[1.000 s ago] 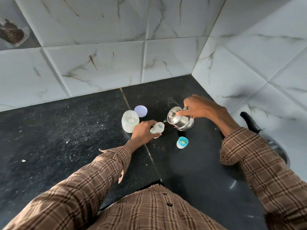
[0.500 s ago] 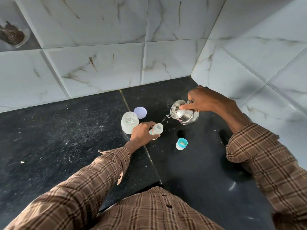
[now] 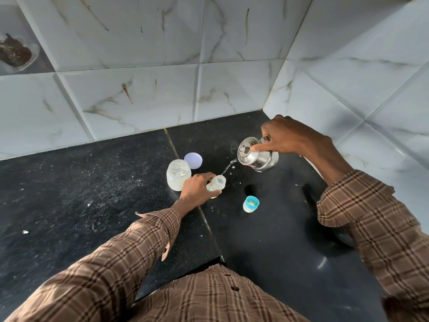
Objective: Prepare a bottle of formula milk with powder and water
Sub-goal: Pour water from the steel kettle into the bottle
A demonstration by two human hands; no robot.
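A small clear baby bottle stands open on the black counter, gripped by my left hand. My right hand grips the handle of a small steel kettle, with one finger pressing its lid. The kettle is tilted above the counter and a thin stream of water runs from its spout into the bottle's mouth. Left of the bottle stands an open glass jar with white powder. The bottle's teal cap with teat sits to the right.
The jar's pale lilac lid lies behind the jar. Marble-tiled walls meet in a corner just behind the kettle. A dish with dark contents shows at the top left. Small droplets dot the counter near the bottle.
The kettle was lifted off the counter, raised and tilted, and water now streams from it into the bottle. My left hand has stayed on the bottle.
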